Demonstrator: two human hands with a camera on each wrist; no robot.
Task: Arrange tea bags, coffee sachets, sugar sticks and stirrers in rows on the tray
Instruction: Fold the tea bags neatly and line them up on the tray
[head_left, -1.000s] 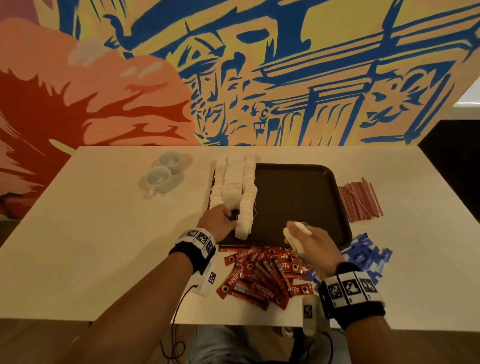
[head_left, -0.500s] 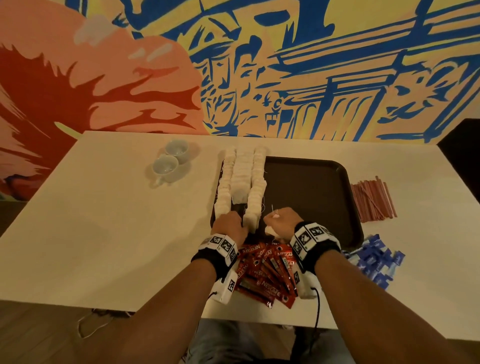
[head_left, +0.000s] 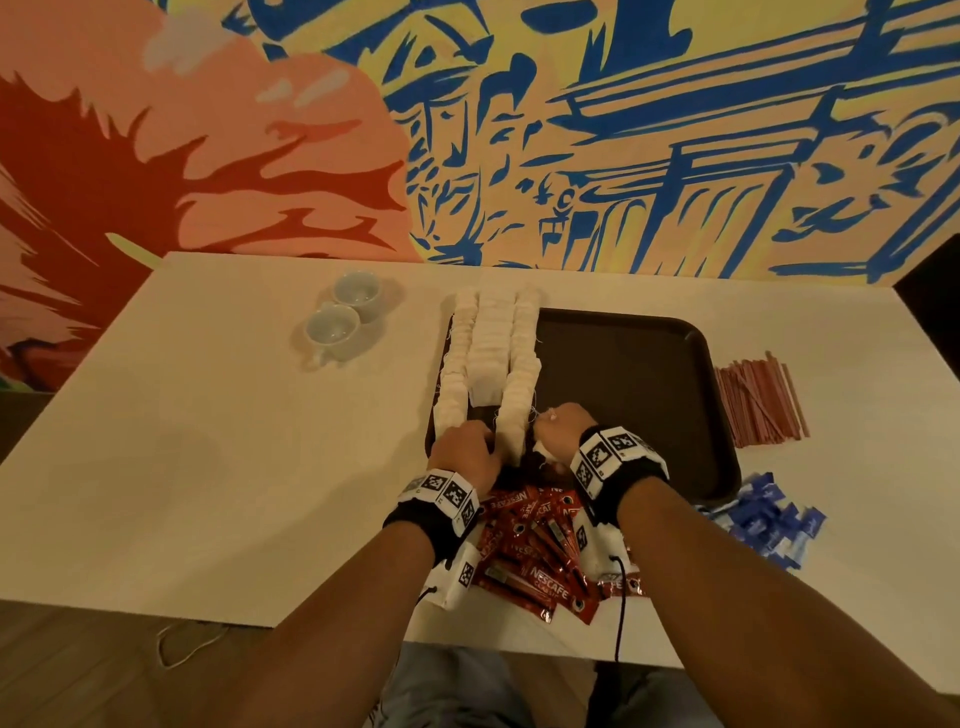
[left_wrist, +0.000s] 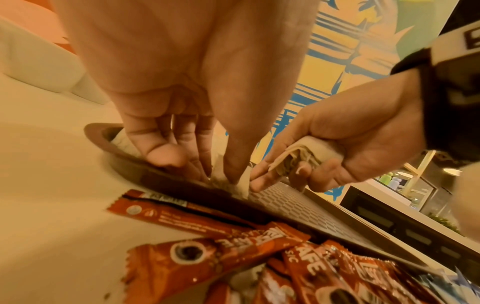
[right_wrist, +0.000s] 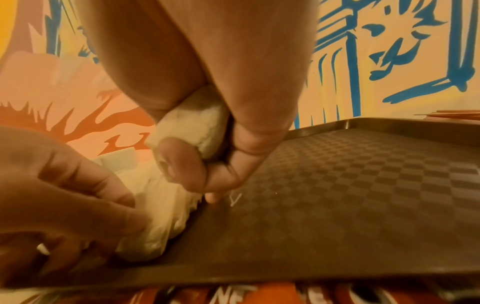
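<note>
A dark brown tray (head_left: 628, 384) lies on the table, with three rows of white tea bags (head_left: 488, 353) along its left side. At the near end of those rows my left hand (head_left: 465, 452) pinches the nearest tea bag (left_wrist: 237, 185) down at the tray's front rim. My right hand (head_left: 563, 428) is just to its right and grips a small bunch of tea bags (right_wrist: 192, 125) in curled fingers, with a fingertip touching the tray floor. Red coffee sachets (head_left: 535, 551) are heaped in front of the tray, under my wrists.
Blue sugar sticks (head_left: 763, 519) are piled by the tray's near right corner. Red stirrers (head_left: 758, 402) lie right of the tray. Two white cups (head_left: 340, 322) stand at the back left. A painted wall runs behind the table.
My right hand has carried its tea bags from the tray's near middle leftwards to the rows, beside the left hand. The left hand has stayed at the rows' near end.
</note>
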